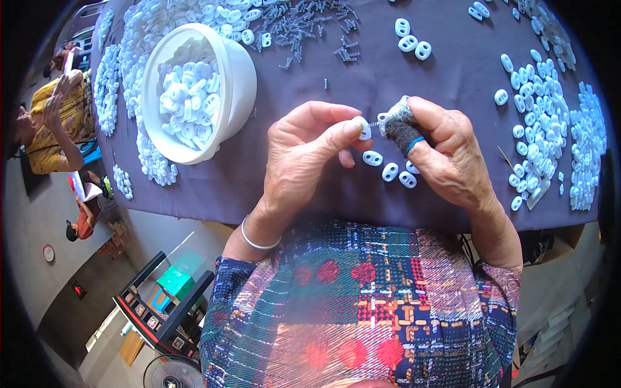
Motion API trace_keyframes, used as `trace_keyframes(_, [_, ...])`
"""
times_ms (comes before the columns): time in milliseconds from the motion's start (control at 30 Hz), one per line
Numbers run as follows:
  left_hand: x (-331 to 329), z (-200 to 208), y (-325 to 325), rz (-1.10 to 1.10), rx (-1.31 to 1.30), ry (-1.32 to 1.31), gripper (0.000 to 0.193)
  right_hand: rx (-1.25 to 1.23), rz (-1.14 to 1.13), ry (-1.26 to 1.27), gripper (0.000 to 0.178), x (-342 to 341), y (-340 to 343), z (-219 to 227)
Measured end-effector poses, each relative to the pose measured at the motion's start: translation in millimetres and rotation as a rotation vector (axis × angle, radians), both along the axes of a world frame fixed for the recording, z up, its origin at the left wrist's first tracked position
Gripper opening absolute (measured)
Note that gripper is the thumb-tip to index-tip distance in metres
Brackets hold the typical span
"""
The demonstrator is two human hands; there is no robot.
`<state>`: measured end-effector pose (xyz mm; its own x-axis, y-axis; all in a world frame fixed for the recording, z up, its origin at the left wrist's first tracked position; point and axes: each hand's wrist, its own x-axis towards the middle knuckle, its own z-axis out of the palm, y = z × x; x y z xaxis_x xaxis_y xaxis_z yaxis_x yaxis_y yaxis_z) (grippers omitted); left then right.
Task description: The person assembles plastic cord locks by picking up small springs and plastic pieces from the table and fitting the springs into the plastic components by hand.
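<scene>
Between the thumb and fingers of my left hand [299, 147] is a white oval two-hole plastic piece [365, 132], which looks like a cord-lock part. A small metal spring [373, 124] bridges from it to another white plastic piece [382, 120]. That second piece is pinched in my right hand [446, 145], where a grey knitted finger cover [402, 123] with a blue edge wraps one finger. Just below the fingers, several two-hole pieces [390, 172] lie loose on the dark cloth. My right hand partly hides one of these.
A white bucket [242, 84] of white pieces stands at the left, amid heaped pieces [132, 77]. Loose springs [297, 26] are scattered at the far middle, and a single spring [326, 84] lies nearer. More two-hole pieces [540, 123] cover the right side. Other people [58, 123] are beyond the left edge.
</scene>
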<state>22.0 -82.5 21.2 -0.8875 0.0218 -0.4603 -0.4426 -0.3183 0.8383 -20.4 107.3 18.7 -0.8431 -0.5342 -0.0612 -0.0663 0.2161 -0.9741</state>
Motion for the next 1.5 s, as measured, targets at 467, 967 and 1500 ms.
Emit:
trace_keyframes(467, [3,4,3,-0.031,-0.117,0.08,0.016,0.018,0.071,0.034,0.015,2,-2,-4])
trace_keyframes(967, [3,-1,4,-0.059,-0.135,0.082,0.015,0.041,0.082,0.053,0.01,2,-2,-7])
trace_keyframes(1500, [9,0,12,0.005,-0.189,0.137,0.012,0.042,0.116,0.014,0.007,4,-2,-8])
